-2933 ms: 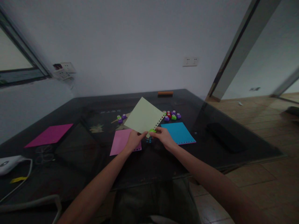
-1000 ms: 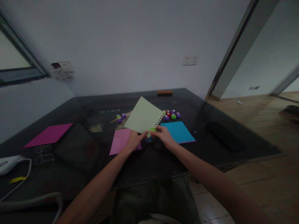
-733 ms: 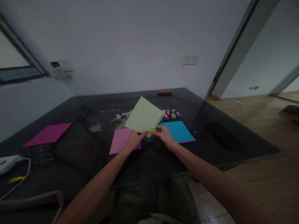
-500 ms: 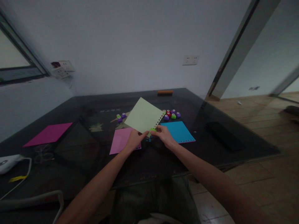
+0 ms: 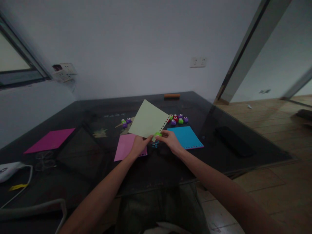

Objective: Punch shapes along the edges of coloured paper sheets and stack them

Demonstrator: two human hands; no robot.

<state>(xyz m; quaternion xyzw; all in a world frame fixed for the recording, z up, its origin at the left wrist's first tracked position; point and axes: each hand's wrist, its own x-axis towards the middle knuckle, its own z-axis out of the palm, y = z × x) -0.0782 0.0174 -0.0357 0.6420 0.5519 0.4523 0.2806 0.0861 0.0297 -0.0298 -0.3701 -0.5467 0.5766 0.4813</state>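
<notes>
My left hand [image 5: 138,146] grips the near corner of a pale green paper sheet [image 5: 147,119] held tilted above the dark table [image 5: 80,149]. A row of small holes runs along the sheet's right edge. My right hand [image 5: 170,140] pinches a small green punch [image 5: 157,134] clamped on that edge near its lower end. Under my hands lie a pink sheet [image 5: 125,147] and a blue sheet [image 5: 185,137], both with punched edges.
Small coloured punches sit in two clusters, one [image 5: 179,119] behind the blue sheet and another [image 5: 126,122] left of the green sheet. A magenta sheet [image 5: 50,140] lies far left. A black flat object [image 5: 230,140] rests at the right, a white device with a cable [image 5: 9,168] at the left edge.
The green sheet has shifted slightly up and left in my hands. The punch stays clamped near the lower end of the holed edge.
</notes>
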